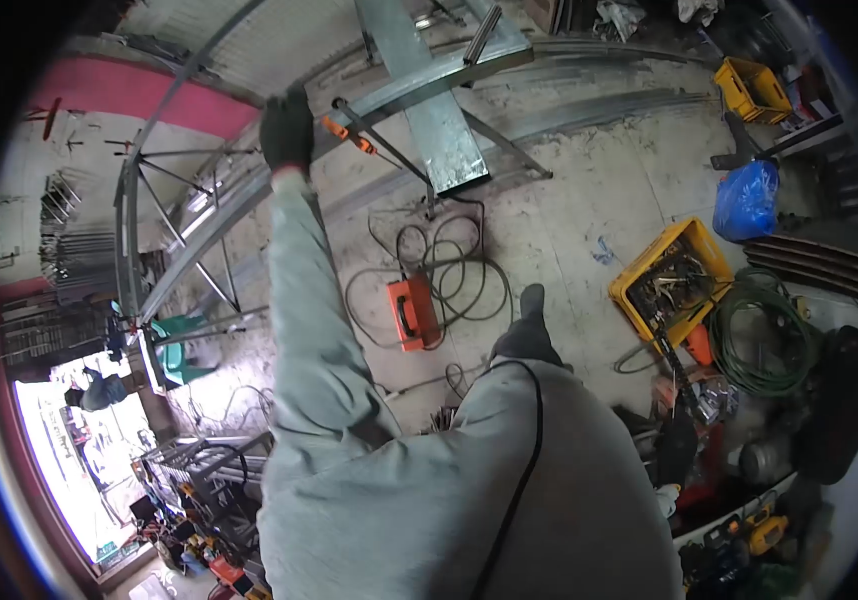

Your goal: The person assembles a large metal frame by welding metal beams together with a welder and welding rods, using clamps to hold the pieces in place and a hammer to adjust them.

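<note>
View: head camera, looking down from height onto a workshop floor (589,200).
Left hand (287,130): black-gloved, arm in a grey sleeve stretched upward; fingers closed around a curved metal rail (199,235) at upper centre-left of the frame.
Right hand: not in view; state cannot be told.
Curved metal rail: arcs from the upper right down to the left edge, resting on thin steel trestles (184,240).
Clamp (349,132): orange-handled, fixed on the rail just right of the left hand.
Steel plate (429,100): long flat strip crossing the rail at top centre.
Welding unit (413,313): orange box on the floor at centre, black cable (449,270) coiled around it.
Yellow crate (671,280): right of centre, filled with tools; green hose (759,340) coiled beside it.
Blue bag (746,200): upper right.
</note>
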`<state>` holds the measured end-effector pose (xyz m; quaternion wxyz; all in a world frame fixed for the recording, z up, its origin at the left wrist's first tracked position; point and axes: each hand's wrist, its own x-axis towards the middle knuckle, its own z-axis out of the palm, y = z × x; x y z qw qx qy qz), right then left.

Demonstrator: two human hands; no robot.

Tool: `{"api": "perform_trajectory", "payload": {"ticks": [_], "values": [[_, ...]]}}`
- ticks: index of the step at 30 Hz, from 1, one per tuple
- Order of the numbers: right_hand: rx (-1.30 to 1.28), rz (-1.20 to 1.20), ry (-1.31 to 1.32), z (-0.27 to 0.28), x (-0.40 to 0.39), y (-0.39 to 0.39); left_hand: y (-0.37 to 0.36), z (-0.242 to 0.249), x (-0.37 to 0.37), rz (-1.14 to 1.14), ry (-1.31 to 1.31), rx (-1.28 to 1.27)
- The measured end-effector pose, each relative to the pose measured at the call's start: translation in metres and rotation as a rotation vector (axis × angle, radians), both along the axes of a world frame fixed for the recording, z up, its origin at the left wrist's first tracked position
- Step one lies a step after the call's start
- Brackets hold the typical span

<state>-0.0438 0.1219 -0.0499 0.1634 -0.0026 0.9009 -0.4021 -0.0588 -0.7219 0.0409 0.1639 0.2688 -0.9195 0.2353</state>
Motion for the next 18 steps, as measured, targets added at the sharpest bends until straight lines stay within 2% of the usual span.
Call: {"api": "perform_trajectory", "payload": {"ticks": [1,2,3,4,5,6,7,8,10,12,13,14,15,16,18], "values": [[0.076,0.035,-0.047,-0.004,0.002,0.015,0.006,0.028,-0.026,0.27,0.226,0.587],[0.145,0.067,-0.088,-0.01,0.0,0.023,-0.031,0.013,-0.033,0.127,0.047,0.5],[0.159,0.111,0.126,-0.014,-0.003,0.021,-0.088,-0.031,-0.044,0.067,0.099,0.537],[0.172,0.111,0.138,-0.017,-0.01,0.025,-0.123,-0.067,-0.054,0.002,0.158,0.573],[0.174,0.135,0.059,-0.016,-0.017,0.031,-0.12,-0.07,-0.06,-0.003,0.172,0.585],[0.178,0.156,-0.018,-0.014,-0.025,0.038,-0.113,-0.076,-0.062,0.101,0.101,0.862],[0.126,-0.028,-0.123,0.0,-0.027,0.022,-0.103,-0.08,-0.065,0.201,0.023,1.138],[0.138,-0.035,-0.094,0.002,-0.03,0.019,-0.102,-0.088,-0.075,0.291,-0.058,1.412],[0.319,0.212,0.209,0.003,-0.035,0.012,-0.118,-0.103,-0.083,0.343,-0.083,1.5],[0.339,0.154,0.191,0.012,-0.035,-0.016,-0.137,-0.118,-0.084,0.086,-0.276,1.255],[0.203,-0.006,0.029,0.015,-0.034,-0.03,-0.148,-0.128,-0.083,-0.168,-0.38,0.893],[0.064,-0.162,-0.136,0.016,-0.038,-0.036,-0.132,-0.114,-0.083,-0.167,-0.367,0.897],[0.156,0.014,0.087,0.005,-0.046,-0.039,-0.111,-0.1,-0.081,0.104,-0.12,1.2],[0.161,0.023,0.093,0.008,-0.053,-0.043,-0.089,-0.084,-0.077,0.389,0.145,1.479],[0.12,0.126,-0.08,0.017,-0.07,-0.058,-0.082,-0.08,-0.073,0.369,0.181,1.477]]}}
